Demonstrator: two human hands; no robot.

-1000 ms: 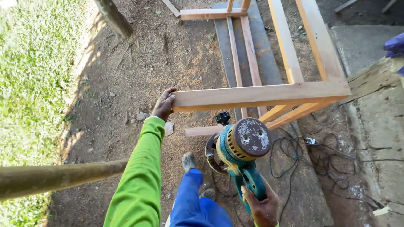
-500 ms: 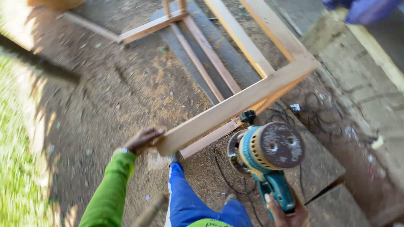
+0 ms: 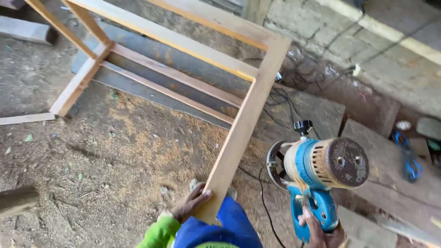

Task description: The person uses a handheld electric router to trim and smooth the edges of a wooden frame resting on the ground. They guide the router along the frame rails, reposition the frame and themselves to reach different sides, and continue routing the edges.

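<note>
A light wooden frame (image 3: 243, 124) of long rails and cross bars stands raised off the dirt, its near end rail running down toward me. My left hand (image 3: 190, 204), in a bright green sleeve, grips the lower end of that rail. My right hand (image 3: 321, 227) holds the grip of a teal power tool (image 3: 321, 172), lifted beside the frame and apart from it. The tool's round dusty cap faces the camera and a black knob sticks up behind it. My blue trousers (image 3: 229, 225) show between both hands.
Sawdust covers the dirt under the frame. Black cables (image 3: 285, 103) lie tangled on the flat slabs at the right. A block wall (image 3: 349, 50) runs along the upper right. A blue cord (image 3: 406, 154) lies near the right edge. A round pole end (image 3: 16, 200) juts in at lower left.
The view has swung right and closer, so the frame now runs diagonally up to the left. My left hand stays on the rail end. The tool stays raised in my right hand.
</note>
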